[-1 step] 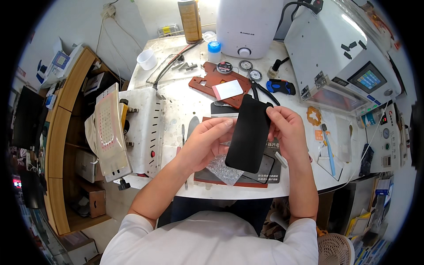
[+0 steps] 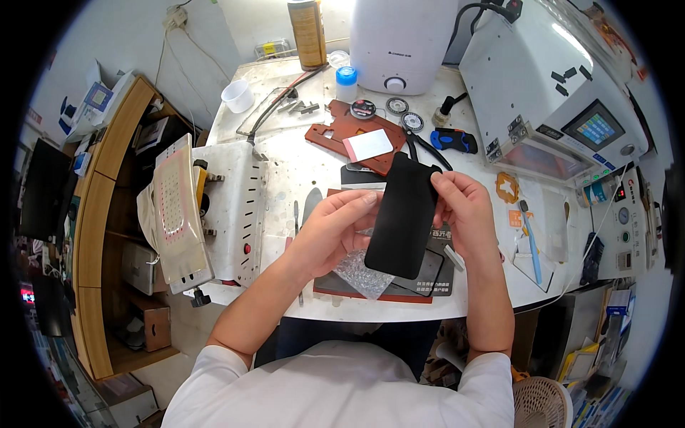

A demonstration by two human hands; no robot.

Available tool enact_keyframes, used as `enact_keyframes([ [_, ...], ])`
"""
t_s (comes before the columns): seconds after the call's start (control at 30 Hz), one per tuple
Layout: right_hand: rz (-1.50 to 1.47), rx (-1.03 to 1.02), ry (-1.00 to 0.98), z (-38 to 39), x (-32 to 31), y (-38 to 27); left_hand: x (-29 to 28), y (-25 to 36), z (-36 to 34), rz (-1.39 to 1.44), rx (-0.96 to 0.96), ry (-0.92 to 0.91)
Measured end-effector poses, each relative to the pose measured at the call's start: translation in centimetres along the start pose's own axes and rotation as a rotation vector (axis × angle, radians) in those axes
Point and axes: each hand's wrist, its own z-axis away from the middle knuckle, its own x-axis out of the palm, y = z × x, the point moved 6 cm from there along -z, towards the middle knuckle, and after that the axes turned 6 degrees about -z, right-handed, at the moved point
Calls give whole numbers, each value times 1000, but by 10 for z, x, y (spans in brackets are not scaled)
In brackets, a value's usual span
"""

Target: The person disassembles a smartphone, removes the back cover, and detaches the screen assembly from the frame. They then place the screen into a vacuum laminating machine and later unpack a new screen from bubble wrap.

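Note:
A thin black phone-shaped panel (image 2: 401,225) is held up at a tilt over the near middle of the table. My right hand (image 2: 464,207) pinches its upper right corner, thumb in front and fingers behind. At the panel's left edge is my left hand (image 2: 337,230), thumb near the upper edge and fingers curled, partly hidden behind the panel. Below lie a crumpled piece of bubble wrap (image 2: 365,277) and a dark mat (image 2: 441,285) with a thin black frame on it. The panel covers part of both.
Beyond the panel lie pliers (image 2: 430,151), a blue-black cutter (image 2: 454,140), a red-brown plate (image 2: 332,137) and a white card (image 2: 368,145). A grey machine (image 2: 235,221) stands left, a white machine with a screen (image 2: 528,78) right. A blue-handled brush (image 2: 532,246) lies at right.

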Motion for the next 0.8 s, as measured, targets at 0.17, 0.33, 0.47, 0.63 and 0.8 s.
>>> enact_keyframes([
  [0.17, -83, -55, 7, -3, -5, -3, 11, 8, 4, -51, 77, -15],
  [0.33, -200, -145, -56, 1, -4, -6, 17, 17, 6, -394, 344, -49],
  [0.47, -291, -139, -157, 4, 5, -6, 21, 21, 13, -585, 515, -64],
  [0.63, -492, -96, -270, 1, 8, -1, 36, 33, 23, -938, 777, -1],
  [0.8, -536, -136, -356, 2, 11, 0, 45, 32, 32, -1253, 1096, 29],
])
